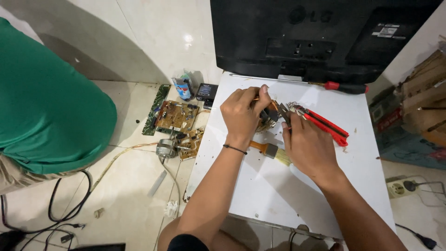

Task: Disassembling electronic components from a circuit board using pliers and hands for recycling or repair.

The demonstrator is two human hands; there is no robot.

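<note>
On the white tabletop (278, 195), an orange-handled paintbrush (272, 151) lies under the wrists. Right hand (309, 146) is wrapped tight around red-handled pliers (325, 123), nose at ten o'clock. Left hand (242, 114) pinches a small dark wire-wound component (268, 117) at centre. At twelve o'clock, a red-handled screwdriver (344, 87) lies below the black television back (320, 37).

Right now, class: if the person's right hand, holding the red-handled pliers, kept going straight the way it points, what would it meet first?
The right hand points up and slightly left along the white board. It would probably first meet the small wound part that the left hand holds; the black monitor lies beyond. Depth is unclear.
</note>
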